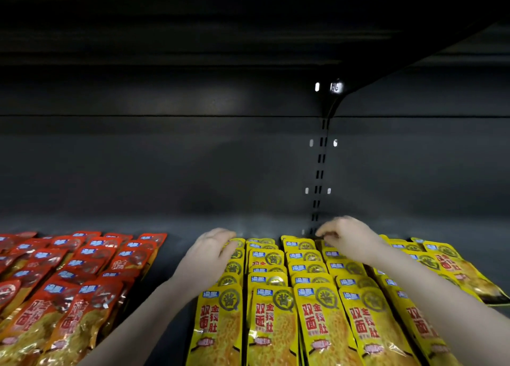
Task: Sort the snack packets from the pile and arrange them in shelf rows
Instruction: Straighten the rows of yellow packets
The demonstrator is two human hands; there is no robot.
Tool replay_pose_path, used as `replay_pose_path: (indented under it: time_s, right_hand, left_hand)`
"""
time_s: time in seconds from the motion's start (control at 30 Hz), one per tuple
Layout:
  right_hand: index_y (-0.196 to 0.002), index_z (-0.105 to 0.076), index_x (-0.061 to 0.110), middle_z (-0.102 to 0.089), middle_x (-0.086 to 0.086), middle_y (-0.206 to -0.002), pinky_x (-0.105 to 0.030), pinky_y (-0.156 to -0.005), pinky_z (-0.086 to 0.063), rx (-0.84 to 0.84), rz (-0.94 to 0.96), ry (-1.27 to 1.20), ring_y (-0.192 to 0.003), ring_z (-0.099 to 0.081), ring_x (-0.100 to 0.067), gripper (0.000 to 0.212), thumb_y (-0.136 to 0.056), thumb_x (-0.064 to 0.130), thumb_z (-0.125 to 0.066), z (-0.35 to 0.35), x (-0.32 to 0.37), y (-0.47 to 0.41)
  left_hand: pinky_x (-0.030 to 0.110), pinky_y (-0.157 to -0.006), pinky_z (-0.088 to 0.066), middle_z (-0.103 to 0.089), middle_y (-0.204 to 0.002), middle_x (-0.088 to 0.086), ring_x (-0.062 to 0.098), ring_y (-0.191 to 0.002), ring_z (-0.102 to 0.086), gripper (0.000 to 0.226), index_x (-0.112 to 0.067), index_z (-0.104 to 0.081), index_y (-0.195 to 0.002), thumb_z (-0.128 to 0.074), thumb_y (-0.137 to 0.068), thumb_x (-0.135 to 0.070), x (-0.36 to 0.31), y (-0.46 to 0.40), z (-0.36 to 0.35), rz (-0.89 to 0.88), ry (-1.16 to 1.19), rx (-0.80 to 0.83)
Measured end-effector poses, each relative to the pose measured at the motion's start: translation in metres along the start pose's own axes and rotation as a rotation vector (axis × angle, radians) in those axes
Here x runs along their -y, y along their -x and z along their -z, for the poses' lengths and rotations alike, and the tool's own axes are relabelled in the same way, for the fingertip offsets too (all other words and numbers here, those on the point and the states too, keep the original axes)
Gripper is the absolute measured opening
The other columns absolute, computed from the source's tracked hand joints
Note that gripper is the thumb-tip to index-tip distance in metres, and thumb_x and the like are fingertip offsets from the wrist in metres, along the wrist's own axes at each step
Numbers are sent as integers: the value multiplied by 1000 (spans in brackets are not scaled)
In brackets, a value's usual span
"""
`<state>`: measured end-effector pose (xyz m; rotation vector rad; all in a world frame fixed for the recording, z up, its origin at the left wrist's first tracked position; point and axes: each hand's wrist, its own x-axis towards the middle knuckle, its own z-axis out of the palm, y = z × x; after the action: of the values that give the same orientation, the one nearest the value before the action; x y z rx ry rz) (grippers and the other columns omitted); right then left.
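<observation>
Two hands reach deep into a dark shelf [176,258] where snack packets lie in rows. Yellow packets [278,305] fill the middle and right part of the shelf, laid flat in neat rows that overlap like roof tiles, running from the front edge toward the back wall [193,158]. Red packets [63,280] lie in their own rows on the left side, well apart from the yellow ones, with a bare dark strip of shelf between the two groups. The left hand [211,252] rests at the far end of the leftmost yellow row, its fingers bent down over the top edge of the back packets there, touching them. The right hand [349,238] is at the far end of a yellow row further right, near the back wall, with its fingers curled down onto the top of the back packet; it looks like it pinches that packet's edge, but the fingertips are too blurry to be sure. Both arms stretch over the yellow rows, the left arm along their left edge and the right arm across the rows on the right. A metal strip with slots [320,172] runs up the back wall just behind the right hand.
</observation>
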<state>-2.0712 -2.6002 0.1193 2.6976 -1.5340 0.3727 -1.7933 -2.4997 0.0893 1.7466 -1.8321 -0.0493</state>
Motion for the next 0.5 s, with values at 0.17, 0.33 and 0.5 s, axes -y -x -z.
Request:
replay_pose_path:
  time_s: [0.17,0.33,0.5]
  right_hand:
    - [-118,-63,31,-60,10,-121,-26,-98,-37,0,-11,37,-117,-46,-15,27,-97,27,-46,0,-24,19]
    - [-118,-61,33,-57,10,-123,-28,-101,-36,30,-43,70,-117,-44,-16,27,-97,31,-45,6,-49,30]
    - [-124,-57,36,-54,10,-126,-29,-102,-35,90,-27,80,-119,-41,-14,33,-99,23,-38,2,-60,30]
  left_hand:
    - [22,-105,-28,-49,-137,-8,9,-128,-40,39,-19,-51,-134,-37,-101,-35,-28,-10,1,-87,-74,93]
    - [29,-115,-20,-31,-152,-7,10,-141,-23,50,-25,-36,-145,-31,-100,-46,-66,-22,-11,-140,-206,302]
    - [33,-118,-15,-25,-156,-4,11,-145,-15,51,-23,-30,-148,-26,-102,-45,-85,-32,-25,-153,-246,387]
